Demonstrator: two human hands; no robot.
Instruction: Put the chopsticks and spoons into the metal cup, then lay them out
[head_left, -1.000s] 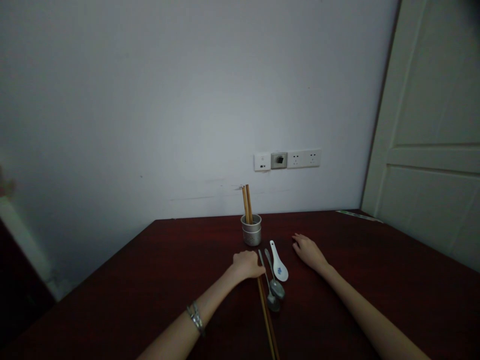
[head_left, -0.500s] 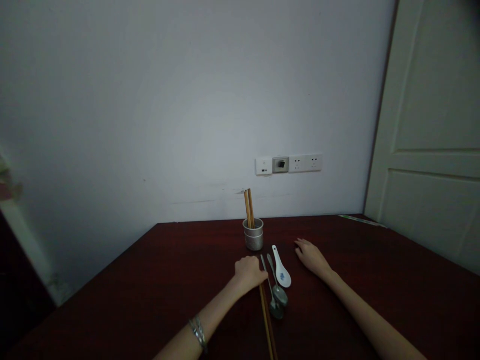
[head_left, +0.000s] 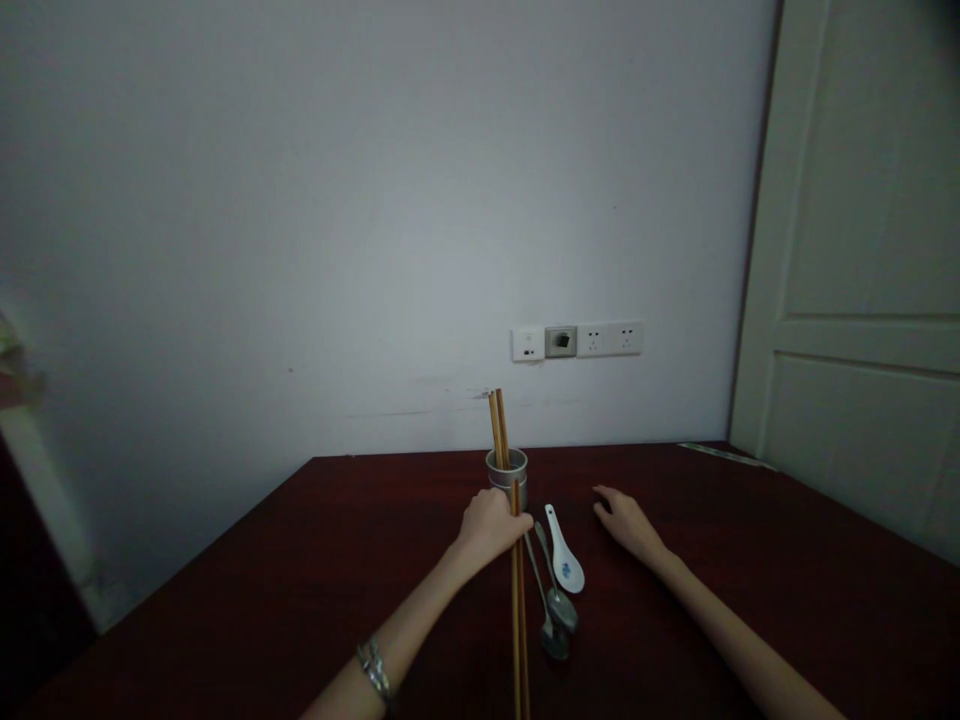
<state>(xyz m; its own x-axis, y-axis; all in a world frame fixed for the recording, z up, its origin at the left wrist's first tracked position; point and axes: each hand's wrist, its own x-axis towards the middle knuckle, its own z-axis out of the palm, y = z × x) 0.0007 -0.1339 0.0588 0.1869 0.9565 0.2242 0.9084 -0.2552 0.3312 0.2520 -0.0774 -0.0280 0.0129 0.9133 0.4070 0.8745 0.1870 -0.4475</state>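
Observation:
My left hand (head_left: 492,524) is closed around a pair of brown chopsticks (head_left: 517,620), gripping them near their far end and holding them raised, right in front of a small metal cup (head_left: 508,467). Two more chopsticks (head_left: 498,425) stand upright in that cup. My right hand (head_left: 627,522) rests flat on the dark red table (head_left: 300,580), fingers stretched out, holding nothing. Between my hands lie a white ceramic spoon (head_left: 564,564) with a blue mark and two metal spoons (head_left: 553,610).
A white wall with a row of sockets (head_left: 576,341) stands behind the table. A pale door (head_left: 870,270) is at the right. A thin light strip (head_left: 726,456) lies at the table's far right corner.
My left hand has lifted the chopsticks off the table and moved them toward the cup. My right hand has stayed put. The view has tilted slightly.

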